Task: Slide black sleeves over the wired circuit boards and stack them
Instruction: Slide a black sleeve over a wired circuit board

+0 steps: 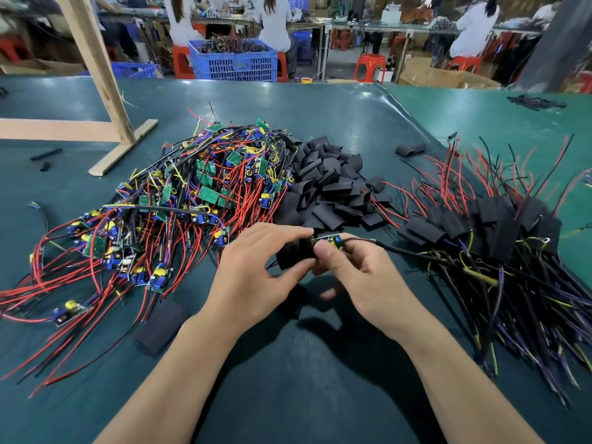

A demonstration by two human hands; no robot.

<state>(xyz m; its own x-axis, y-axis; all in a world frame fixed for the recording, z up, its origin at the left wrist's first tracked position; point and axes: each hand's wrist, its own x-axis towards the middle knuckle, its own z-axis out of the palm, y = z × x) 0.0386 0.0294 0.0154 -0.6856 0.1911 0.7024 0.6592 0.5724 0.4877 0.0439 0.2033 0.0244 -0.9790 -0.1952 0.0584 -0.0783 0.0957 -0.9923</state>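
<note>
Sleeving step: your left hand [256, 267] pinches the sleeve [293, 253], your right hand [358, 270] pinches the board [333, 242]; next, push it fully in.

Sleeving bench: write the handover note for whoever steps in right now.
Left hand holds a black sleeve.
Right hand pinches a wired circuit board, partly inside that sleeve.
Bare boards pile lies left, loose sleeves heap centre, sleeved stack right; one stray sleeve near the left forearm.
Done: many sleeved.
Left: finish this one, stack it, work through the large pile.
</note>
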